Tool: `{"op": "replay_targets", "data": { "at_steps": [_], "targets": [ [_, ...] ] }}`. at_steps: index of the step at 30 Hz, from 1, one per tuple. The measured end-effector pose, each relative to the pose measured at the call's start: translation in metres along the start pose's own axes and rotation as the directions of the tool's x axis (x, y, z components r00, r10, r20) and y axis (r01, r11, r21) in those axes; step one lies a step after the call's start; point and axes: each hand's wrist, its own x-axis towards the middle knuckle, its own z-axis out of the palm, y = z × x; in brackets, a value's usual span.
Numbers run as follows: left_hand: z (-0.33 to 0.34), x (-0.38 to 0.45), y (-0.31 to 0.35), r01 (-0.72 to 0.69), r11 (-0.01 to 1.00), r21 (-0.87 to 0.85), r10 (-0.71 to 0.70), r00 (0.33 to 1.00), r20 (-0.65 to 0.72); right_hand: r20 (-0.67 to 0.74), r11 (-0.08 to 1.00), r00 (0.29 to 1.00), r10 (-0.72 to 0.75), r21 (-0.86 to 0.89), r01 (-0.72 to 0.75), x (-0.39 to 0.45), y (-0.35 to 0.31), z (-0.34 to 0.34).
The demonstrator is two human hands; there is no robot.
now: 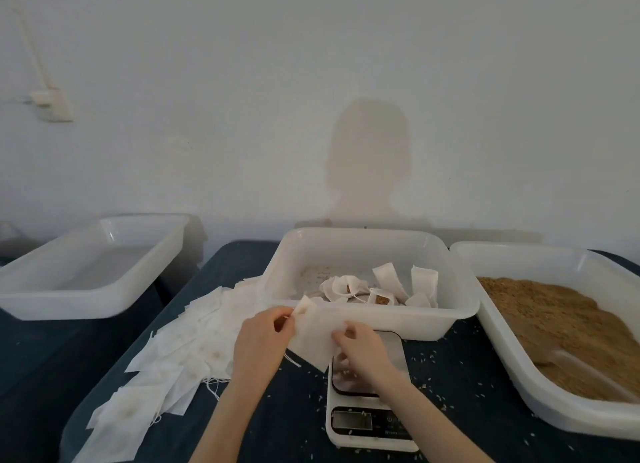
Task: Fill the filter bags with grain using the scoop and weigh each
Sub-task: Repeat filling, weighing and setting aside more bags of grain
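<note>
Both hands hold one empty white filter bag [313, 338] above the table, just left of the scale. My left hand [261, 341] pinches its upper left corner, and my right hand [360, 350] pinches its right edge. A white digital scale [367, 417] stands under my right wrist, with loose grains on its platform. A pile of empty filter bags [173, 355] spreads over the dark table on the left. The right tub [512, 254] holds brown grain [561, 324], with a clear scoop [585, 369] lying in it.
The middle white tub [370, 320] holds several filled, tied bags [381, 286]. An empty white tub [83, 299] sits at the far left on a separate surface. Stray grains dot the dark table [464, 376] around the scale. A white wall stands behind.
</note>
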Motion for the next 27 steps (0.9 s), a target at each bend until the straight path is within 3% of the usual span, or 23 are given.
{"op": "replay_targets", "data": {
  "at_steps": [2, 5, 7, 10, 17, 20, 23, 27],
  "targets": [
    [-0.001, -0.001, 0.003, 0.034, 0.999, -0.009, -0.034, 0.999, 0.006, -0.175, 0.961, 0.979, -0.1, -0.271, 0.05, -0.004, 0.001, 0.0],
    [0.0, -0.006, 0.012, 0.043, 0.998, -0.039, -0.044, 0.999, -0.029, -0.276, 0.9, 0.907, -0.318, -0.388, 0.198, -0.011, -0.005, 0.007],
    [0.001, -0.009, 0.018, 0.041, 0.998, -0.056, -0.043, 0.998, -0.049, -0.239, 0.899, 0.891, -0.386, -0.311, 0.307, -0.012, -0.011, 0.012],
    [0.004, -0.012, 0.027, 0.034, 0.991, -0.131, -0.037, 0.999, -0.023, -0.107, 0.94, 0.936, -0.335, 0.026, 0.339, -0.015, -0.021, 0.017],
    [0.0, -0.012, 0.028, 0.179, 0.91, -0.373, -0.145, 0.982, 0.118, -0.092, 0.97, 0.97, -0.225, 0.076, 0.232, -0.009, -0.022, 0.012],
    [0.0, -0.012, 0.025, 0.161, 0.967, -0.199, -0.163, 0.987, 0.008, -0.156, 0.971, 0.963, -0.22, -0.129, 0.2, -0.009, -0.019, 0.005],
    [0.002, -0.015, 0.032, 0.128, 0.992, 0.005, -0.128, 0.99, -0.06, -0.17, 0.871, 0.952, -0.256, -0.467, 0.151, -0.011, -0.021, 0.004],
    [0.006, -0.02, 0.044, 0.105, 0.977, 0.186, -0.09, 0.992, -0.084, -0.096, 0.779, 0.941, -0.324, -0.591, 0.208, -0.01, -0.022, 0.005]
  ]
}}
